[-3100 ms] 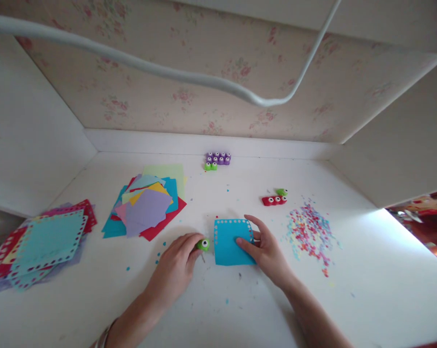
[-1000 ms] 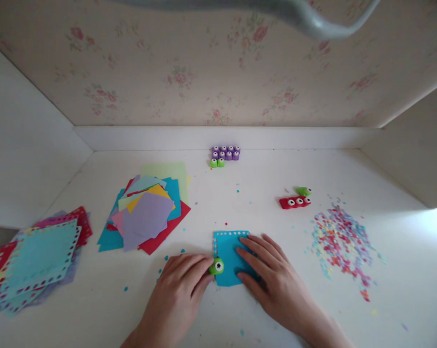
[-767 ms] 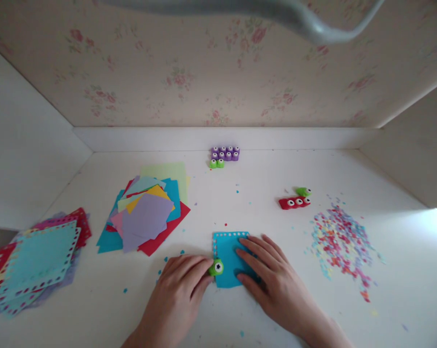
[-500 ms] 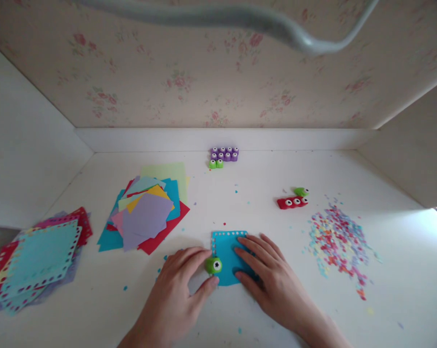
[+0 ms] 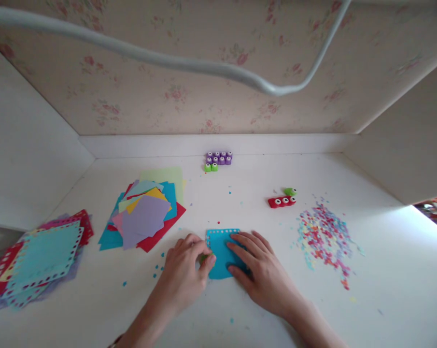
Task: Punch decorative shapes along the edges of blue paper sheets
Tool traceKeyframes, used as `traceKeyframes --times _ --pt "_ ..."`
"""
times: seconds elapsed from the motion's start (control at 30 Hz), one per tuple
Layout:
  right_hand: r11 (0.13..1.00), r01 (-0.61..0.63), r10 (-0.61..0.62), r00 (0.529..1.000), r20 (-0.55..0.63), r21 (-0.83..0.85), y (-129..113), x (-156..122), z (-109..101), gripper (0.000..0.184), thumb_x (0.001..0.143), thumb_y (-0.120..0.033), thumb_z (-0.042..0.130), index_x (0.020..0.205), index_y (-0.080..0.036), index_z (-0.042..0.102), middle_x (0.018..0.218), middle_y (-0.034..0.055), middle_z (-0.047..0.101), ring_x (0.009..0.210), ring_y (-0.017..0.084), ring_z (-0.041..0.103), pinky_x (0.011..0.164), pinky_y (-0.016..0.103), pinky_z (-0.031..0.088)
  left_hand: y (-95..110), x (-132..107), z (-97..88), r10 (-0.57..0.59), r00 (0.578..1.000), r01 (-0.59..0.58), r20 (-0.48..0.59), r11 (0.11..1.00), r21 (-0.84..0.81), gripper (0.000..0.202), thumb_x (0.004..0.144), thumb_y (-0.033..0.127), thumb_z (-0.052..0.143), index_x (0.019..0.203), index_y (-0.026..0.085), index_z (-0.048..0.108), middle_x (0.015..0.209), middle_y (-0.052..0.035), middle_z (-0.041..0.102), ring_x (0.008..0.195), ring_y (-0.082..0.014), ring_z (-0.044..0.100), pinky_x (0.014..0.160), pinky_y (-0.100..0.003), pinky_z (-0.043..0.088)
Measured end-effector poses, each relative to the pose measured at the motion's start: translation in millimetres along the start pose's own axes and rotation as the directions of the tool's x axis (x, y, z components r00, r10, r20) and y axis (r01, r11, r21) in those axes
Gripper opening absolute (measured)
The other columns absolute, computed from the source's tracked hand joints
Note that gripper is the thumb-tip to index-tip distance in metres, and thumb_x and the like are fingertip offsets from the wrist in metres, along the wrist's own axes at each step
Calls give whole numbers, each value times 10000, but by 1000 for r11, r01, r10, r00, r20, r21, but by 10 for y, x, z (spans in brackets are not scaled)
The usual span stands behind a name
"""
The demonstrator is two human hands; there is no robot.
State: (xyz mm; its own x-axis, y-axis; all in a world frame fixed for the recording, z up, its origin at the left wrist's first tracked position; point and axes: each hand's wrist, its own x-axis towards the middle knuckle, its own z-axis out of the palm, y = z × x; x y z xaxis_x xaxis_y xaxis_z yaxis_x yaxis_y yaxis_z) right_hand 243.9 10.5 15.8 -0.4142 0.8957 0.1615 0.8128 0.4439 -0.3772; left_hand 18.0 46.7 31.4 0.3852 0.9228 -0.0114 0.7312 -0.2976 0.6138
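Blue paper square (image 5: 218, 250): hole-edged, on the white counter (image 5: 240, 193).
Left hand (image 5: 185, 273): now closed over the small green plastic punch (image 5: 203, 259) at the paper's left edge; I saw it uncovered moments ago.
Right hand (image 5: 261, 278): flat, open, pinning the paper's right side.

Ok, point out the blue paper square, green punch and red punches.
blue paper square (image 5: 219, 244): head view, bare upper part.
green punch (image 5: 203, 259): head view, sliver showing under left hand (image 5: 182, 276).
red punches (image 5: 280, 202): head view, middle one of the row.
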Motion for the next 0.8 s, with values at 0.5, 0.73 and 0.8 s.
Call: traceKeyframes --times 0.5,0.73,0.8 --pt "999 0 3 998 -66 41 -20 -10 5 394 916 -359 620 1296 -255 619 1356 110 609 1256 292 549 1099 582 366 77 105 -194 -48 989 23 142 984 176 136 864 336 611 836 272 727 935 -36 691 915 -252 673 760 -380 520" --pt "995 -25 33 997 -74 101 -14 -16 -23 370 896 -370 654 1247 -253 654 1340 94 623 1250 264 559 1122 535 349 -214 -222 -216 81 996 -79 -20 990 120 257 978 357 499 919 296 741 989 -27 700 924 -223 664 825 -383 515" --pt "995 -19 28 996 -80 102 2 -19 -17 351 899 -374 650 1229 -255 663 1338 94 623 1247 265 560 1120 539 351 -340 -307 -197 137 985 -123 -107 984 128 236 980 360 512 985 296 740 1007 -34 706 945 -218 670 850 -376 521"
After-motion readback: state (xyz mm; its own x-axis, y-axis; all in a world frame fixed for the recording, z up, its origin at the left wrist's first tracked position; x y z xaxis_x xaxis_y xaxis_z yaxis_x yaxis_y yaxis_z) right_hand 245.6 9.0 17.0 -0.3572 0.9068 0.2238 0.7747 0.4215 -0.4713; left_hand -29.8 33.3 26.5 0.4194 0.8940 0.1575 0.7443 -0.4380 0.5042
